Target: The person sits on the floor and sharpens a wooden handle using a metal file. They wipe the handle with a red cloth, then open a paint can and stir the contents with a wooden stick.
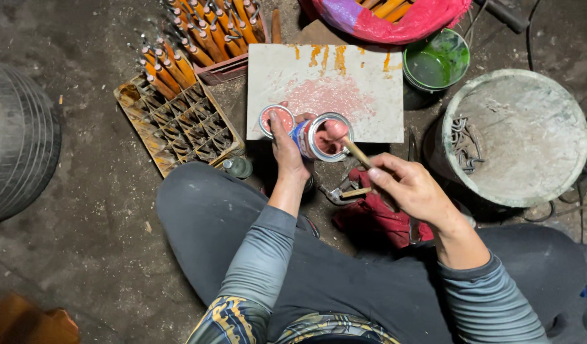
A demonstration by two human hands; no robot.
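Observation:
My left hand (287, 150) grips a small open tin can (324, 137) of pink-red paint, tilted toward me, and also pinches its round lid (276, 120) between the fingers. My right hand (409, 189) holds a wooden stick (357, 153) whose tip dips into the can's paint. Both hands hover above my crossed legs. Behind the can lies a white tile (344, 89) smeared with pink and orange paint.
A partitioned crate (178, 121) at left holds several orange-handled tools (172, 67). A green paint bucket (436, 60), a large grey bucket (519, 137), a red cloth (373, 216), a tyre (19, 140) and a pink sack (395, 19) surround me.

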